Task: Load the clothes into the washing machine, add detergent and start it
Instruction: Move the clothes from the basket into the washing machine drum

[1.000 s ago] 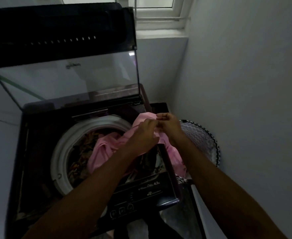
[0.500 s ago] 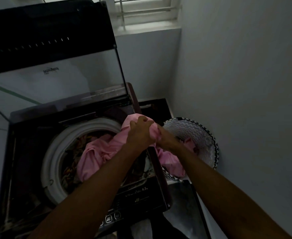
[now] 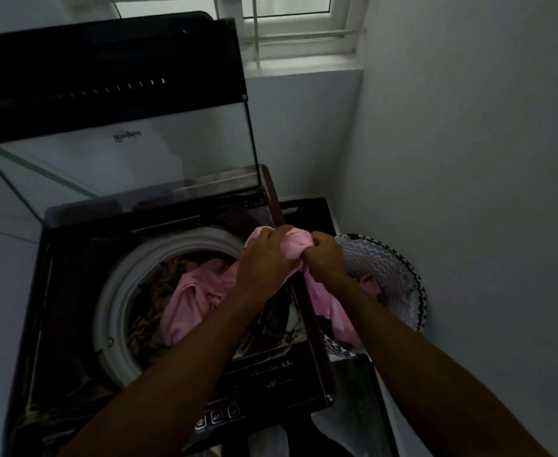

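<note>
Pink cloth (image 3: 191,301) stretches from the drum of the washing machine (image 3: 73,291) up over its right edge and down toward the laundry basket (image 3: 399,275) that stands just beside the machine against the wall. Both hands bunch the cloth at its highest part, above the machine's right rim. The left hand (image 3: 264,258) has its fingers curled over a gathered fold, knuckles up, and the right hand (image 3: 323,255) grips the same fold from the other side, fingers tucked tightly into the fabric; the two hands almost touch. One end of the cloth lies inside the white ring of the drum (image 3: 112,308), on top of darker patterned clothes (image 3: 152,291). The other end hangs down the outer side of the machine, and a small pink bit shows inside the basket. The glass lid (image 3: 122,159) stands raised at the back. A row of buttons (image 3: 216,415) sits on the front panel, near the left forearm. A window (image 3: 287,24) is above the far wall.
</note>
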`<state>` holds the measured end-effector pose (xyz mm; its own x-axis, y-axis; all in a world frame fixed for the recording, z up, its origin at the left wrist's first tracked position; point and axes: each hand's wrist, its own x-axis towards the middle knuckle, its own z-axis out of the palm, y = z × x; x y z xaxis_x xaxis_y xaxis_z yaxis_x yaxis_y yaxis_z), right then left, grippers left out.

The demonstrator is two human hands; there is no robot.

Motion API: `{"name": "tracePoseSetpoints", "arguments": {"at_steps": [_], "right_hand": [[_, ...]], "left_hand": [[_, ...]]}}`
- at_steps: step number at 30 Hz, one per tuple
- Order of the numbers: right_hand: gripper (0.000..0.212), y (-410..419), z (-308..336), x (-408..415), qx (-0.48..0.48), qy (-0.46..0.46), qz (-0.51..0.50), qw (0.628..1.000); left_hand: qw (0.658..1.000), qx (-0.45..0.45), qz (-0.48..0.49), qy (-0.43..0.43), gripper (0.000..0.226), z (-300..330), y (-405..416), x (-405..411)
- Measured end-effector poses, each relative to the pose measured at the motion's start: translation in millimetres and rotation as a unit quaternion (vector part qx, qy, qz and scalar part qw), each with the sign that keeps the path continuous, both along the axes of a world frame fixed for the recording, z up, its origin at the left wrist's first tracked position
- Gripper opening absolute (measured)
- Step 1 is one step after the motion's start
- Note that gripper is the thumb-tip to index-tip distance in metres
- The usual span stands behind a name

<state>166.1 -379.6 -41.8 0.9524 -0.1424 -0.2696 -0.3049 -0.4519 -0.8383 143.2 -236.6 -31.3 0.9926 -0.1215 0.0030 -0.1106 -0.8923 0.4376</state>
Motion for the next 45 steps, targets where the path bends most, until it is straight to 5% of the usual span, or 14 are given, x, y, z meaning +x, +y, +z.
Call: {"name": "tracePoseSetpoints", "arguments": {"at_steps": [5,17,27,39,43,45], "right_hand": [[0.008,39.3,23.9,3.5,0.041,-0.047,0.011,0.998],[0.012,147.2,22.7,-12.2,0.068,-0.073,0.112,0.989],[0.022,222.0,-3.8,-37.7,0.164,0.024,0.181,0.969],[0.013,249.4,-49.4,-52.2,0.001,0.032,0.297,0.954],[0.031,247.3,-48.6,-48.7,-0.144,0.067,0.357,0.920],[0.060,248.2,-38.4,-46.0,-0.127,0.055,0.368,0.919]], "left_hand": [[0.991,-0.113,0.066,0.001,0.065,22.9,32.0,-9.8],[0.983,-0.116,0.145,-0.008,0.058,23.5,135.4,-46.7],[0.976,-0.074,0.206,0.007,0.054,11.1,202.0,-79.8],[0.971,-0.106,0.179,0.118,0.057,-5.2,236.1,-98.2],[0.972,-0.106,0.177,0.113,0.035,-7.1,232.4,-95.1],[0.971,-0.109,0.176,0.116,0.033,-8.5,228.8,-91.1]]}}
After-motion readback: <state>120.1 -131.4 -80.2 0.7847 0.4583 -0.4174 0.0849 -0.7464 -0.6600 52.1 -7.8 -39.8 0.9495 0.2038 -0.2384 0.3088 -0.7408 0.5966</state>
